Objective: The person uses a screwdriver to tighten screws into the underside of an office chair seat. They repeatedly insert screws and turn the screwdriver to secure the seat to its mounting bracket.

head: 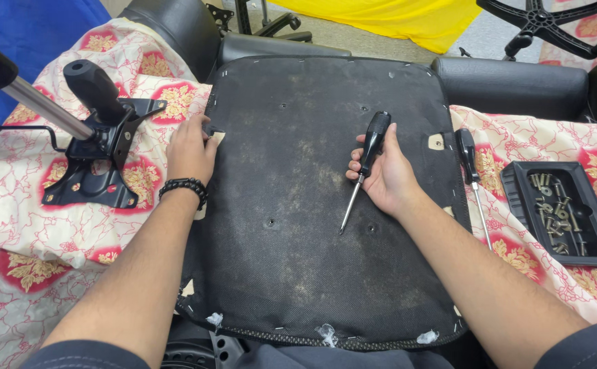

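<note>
From the head camera I see my right hand (388, 176) closed around the black handle of a screwdriver (365, 164), its tip resting on the dark underside of an upturned chair seat (298, 205) near a screw hole. My left hand (190, 147) lies on the seat's left edge, fingers curled over the rim, holding nothing else. A second screwdriver (470, 179) lies on the flowered cloth (38, 205) just right of the seat. Further right sits a black tray (517, 198) of screws. At left, the chair's tilt mechanism (100, 147) rests on the cloth.
</note>
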